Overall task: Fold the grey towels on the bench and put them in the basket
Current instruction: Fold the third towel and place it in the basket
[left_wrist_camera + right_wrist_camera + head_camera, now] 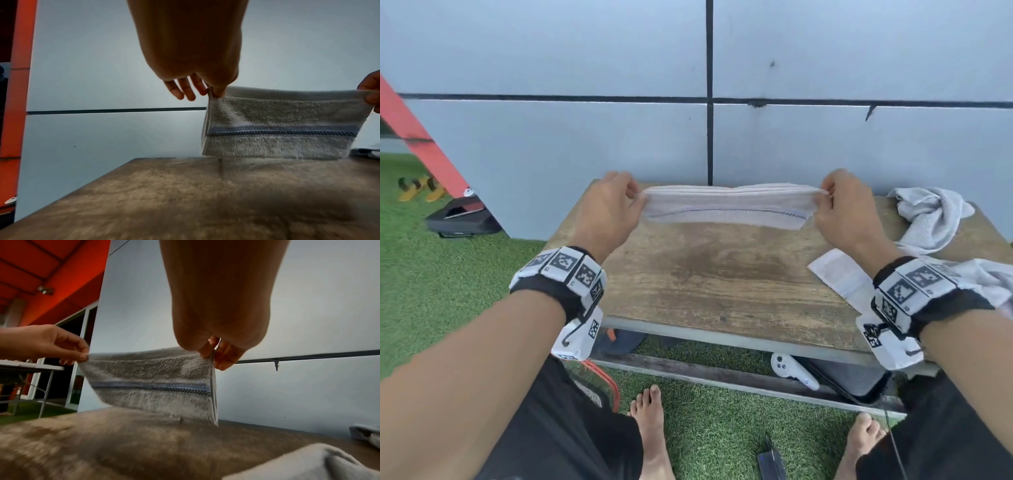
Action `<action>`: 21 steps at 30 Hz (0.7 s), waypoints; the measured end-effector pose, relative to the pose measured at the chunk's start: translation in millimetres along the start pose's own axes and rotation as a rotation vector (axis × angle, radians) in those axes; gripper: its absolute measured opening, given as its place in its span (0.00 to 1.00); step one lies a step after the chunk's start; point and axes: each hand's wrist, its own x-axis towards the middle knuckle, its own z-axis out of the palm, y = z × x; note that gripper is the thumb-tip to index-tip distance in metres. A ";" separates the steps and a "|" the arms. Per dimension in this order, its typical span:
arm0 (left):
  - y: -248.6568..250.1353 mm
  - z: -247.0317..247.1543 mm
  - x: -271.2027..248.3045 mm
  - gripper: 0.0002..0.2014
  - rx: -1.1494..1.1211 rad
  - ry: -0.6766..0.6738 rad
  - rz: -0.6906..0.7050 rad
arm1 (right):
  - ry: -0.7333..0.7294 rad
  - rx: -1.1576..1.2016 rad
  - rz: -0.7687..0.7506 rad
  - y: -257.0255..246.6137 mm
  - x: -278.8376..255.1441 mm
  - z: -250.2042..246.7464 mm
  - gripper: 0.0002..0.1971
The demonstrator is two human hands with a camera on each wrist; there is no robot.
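A folded grey towel (726,207) with a blue woven stripe hangs stretched between my two hands just above the wooden bench (705,277). My left hand (631,198) pinches its left top corner, seen close in the left wrist view (214,93). My right hand (825,195) pinches the right top corner (211,353). The towel's (277,123) lower edge hovers at the bench's far side. The towel (148,379) shows several stacked layers along its right edge. No basket is in view.
A crumpled grey towel (931,216) lies at the bench's back right, another towel (839,274) under my right wrist. A grey panelled wall (619,137) stands behind the bench. A white controller (792,370) and black case lie below; artificial grass (431,274) surrounds it.
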 end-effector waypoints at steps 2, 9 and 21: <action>-5.6 -0.2 -18.9 0.07 -0.045 -0.013 0.072 | -0.014 -0.010 -0.026 3.5 -20.4 1.3 0.03; -31.9 34.9 -105.7 0.10 0.033 -0.582 -0.073 | -0.633 -0.128 0.127 43.3 -105.5 20.7 0.12; 2.0 55.7 -108.3 0.26 0.068 -0.475 -0.425 | -0.389 -0.064 0.346 32.3 -114.9 35.0 0.11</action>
